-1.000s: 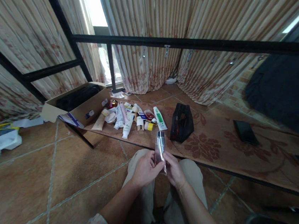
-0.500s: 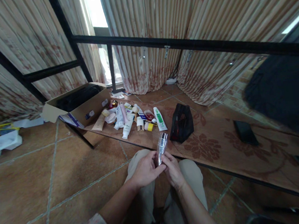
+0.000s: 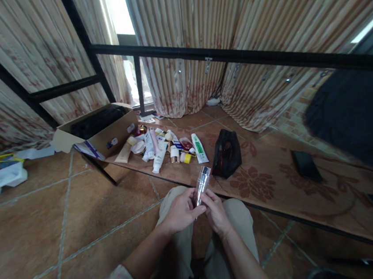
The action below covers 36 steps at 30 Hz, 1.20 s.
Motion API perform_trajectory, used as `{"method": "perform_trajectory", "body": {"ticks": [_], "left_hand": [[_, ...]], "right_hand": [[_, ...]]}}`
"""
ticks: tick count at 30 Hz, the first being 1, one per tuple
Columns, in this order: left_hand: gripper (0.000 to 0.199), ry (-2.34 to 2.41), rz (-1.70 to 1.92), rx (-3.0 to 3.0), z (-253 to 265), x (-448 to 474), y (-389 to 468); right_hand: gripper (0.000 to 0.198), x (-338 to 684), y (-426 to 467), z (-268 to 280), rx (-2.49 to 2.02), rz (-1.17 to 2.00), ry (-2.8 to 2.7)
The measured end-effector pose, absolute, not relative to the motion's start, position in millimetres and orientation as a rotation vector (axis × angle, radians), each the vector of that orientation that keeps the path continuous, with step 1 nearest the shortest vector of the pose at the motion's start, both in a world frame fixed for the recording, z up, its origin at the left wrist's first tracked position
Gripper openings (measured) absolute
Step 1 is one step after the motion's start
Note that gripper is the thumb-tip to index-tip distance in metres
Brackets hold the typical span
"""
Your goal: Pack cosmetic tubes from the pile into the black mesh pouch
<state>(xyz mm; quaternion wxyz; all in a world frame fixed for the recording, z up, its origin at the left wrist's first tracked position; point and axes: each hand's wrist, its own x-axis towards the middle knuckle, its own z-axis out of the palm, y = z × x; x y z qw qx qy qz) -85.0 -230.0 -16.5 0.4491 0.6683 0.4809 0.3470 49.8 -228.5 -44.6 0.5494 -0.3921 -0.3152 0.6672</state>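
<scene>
A shiny silver-pink cosmetic bottle (image 3: 203,180) with a metallic cap is tilted above my lap, just before the bench's front edge. My left hand (image 3: 182,211) closes on its lower left side, thumb across the front. From the right, my right hand (image 3: 216,209) grips the same bottle low down; the bottle's base is hidden by the fingers. Beyond it on the bench lie a white and green tube (image 3: 200,148), a black mesh pouch (image 3: 226,153) and a heap of cosmetics, including a beige tube (image 3: 125,150), a white tube (image 3: 159,158) and a yellow-capped jar (image 3: 186,158).
The low patterned bench (image 3: 278,192) runs across in front of my knees. An open cardboard box (image 3: 116,136) with black contents sits at its left end; a black phone (image 3: 305,165) lies to the right. A dark metal rail (image 3: 170,52) crosses before the curtains (image 3: 186,15).
The bottle has shifted very slightly in my hands. Both hands keep their hold, and the things on the bench have not moved.
</scene>
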Motion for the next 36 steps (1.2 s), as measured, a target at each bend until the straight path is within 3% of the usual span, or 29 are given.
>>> {"method": "perform_trajectory", "body": {"ticks": [15,21,36], "left_hand": [[0.031,1.11,0.865,1.596,-18.9,-82.0,-228.8],[0.019,1.13,0.906,1.584,-23.6,-80.6,-225.7],[0.021,1.261,0.82,1.712,-16.1,-84.6,-227.1]], "right_hand": [[0.023,51.7,-226.3,-55.4,-0.949,1.543,-0.753],[0.022,51.6,-225.9,-60.4,-0.933,1.511,-0.786],[0.022,49.4,-224.3,-58.9,-0.903,1.557,-0.77]]}}
